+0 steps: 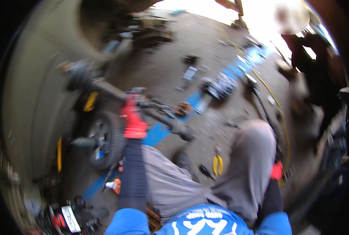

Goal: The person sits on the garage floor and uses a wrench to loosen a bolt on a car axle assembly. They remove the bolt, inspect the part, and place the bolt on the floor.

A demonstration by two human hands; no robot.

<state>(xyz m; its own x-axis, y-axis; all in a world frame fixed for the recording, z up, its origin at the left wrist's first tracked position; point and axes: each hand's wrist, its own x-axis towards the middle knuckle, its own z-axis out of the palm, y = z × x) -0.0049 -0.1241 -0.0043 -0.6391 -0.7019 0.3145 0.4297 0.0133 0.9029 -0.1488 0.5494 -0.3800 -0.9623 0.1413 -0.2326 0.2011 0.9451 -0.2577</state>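
My left hand [134,119], in a red glove, is closed around a long dark axle shaft [114,92]. The shaft slants across in front of me, with a ribbed, boot-like end at the far left and a thick stub by my knee. Blur smears its details. My right hand [277,171], also red-gloved, is at the outer side of my right knee. Its fingers are hidden behind the leg. Close to it, a long dark bar-like tool [262,102] runs along that knee. Pliers with yellow handles [218,165] lie on the floor between my legs, beside a black handle [206,171].
A car body [45,105] fills the left side, with a wheel [111,137] below it. Crumpled plastic wrapping [220,86] lies ahead on the floor, near a blue painted line [159,134]. A yellow cord [269,91] runs along the right. Another person [317,66] is at the far right.
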